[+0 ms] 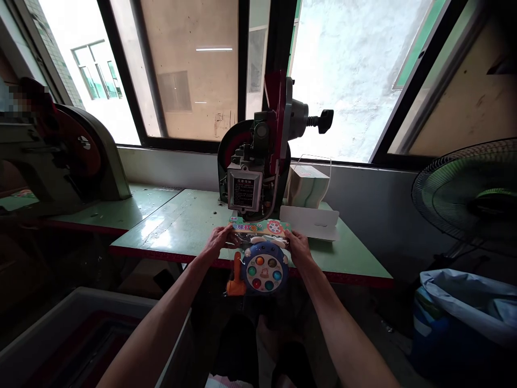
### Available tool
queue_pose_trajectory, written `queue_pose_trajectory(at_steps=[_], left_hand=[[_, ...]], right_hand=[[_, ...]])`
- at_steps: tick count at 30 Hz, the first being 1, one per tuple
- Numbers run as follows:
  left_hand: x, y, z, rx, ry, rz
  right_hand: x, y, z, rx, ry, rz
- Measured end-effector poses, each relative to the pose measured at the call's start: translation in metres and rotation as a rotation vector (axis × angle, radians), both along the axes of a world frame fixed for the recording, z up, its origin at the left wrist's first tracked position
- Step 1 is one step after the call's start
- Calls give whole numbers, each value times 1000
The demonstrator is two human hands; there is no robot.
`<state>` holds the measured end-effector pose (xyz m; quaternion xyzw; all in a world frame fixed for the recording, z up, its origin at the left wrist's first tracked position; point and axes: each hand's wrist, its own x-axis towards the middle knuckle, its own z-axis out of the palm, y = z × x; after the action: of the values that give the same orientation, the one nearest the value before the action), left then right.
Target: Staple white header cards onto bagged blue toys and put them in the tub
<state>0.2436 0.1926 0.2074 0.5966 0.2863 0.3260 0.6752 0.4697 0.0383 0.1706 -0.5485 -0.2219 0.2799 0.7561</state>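
I have a printed card (pixel 260 227) stretched level between my two hands, its top edge just at the foot of the red-and-grey machine (pixel 278 124). My left hand (pixel 218 241) is closed on one end, my right hand (pixel 299 248) on the other; the thumbs lie near the card's ends, though I can't tell how firmly the fingers grip behind it. Under the card hangs clear wrapping (pixel 242 237), with the blue round toy (pixel 265 269) and its orange hammer (pixel 235 283) showing at the front edge of the bench (pixel 173 229). I can't make out whether the toy touches that edge.

What worries me is the weight below: if one hand slackens, the toy could drag that end down and the card would sit crooked. The hammer hangs off to the left — a swing there could pull the wrapping askew or out from the card. My fingers are near the machine's lower parts, so if they creep inward along the card and the machine moves, they could be pinched. To the right, the white open carton (pixel 311 221) sits just beside my right hand — a careless elbow or wrist could knock it.
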Motion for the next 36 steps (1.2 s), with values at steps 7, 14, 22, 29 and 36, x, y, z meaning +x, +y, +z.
queue_pose_trajectory(at_steps=[7,14,22,29,36], left_hand=[[18,12,-4,-7,43,-18],[20,14,-7,-34,44,7],[20,15,-8,-47,41,17],[21,13,-6,-42,12,33],[-12,25,-5,-11,4,109]], right_hand=[[16,6,1,-34,-29,-40],[15,5,1,-28,-37,-45],[14,4,1,-8,-71,-49],[18,7,0,19,-69,-69],[-3,26,6,49,-94,72]])
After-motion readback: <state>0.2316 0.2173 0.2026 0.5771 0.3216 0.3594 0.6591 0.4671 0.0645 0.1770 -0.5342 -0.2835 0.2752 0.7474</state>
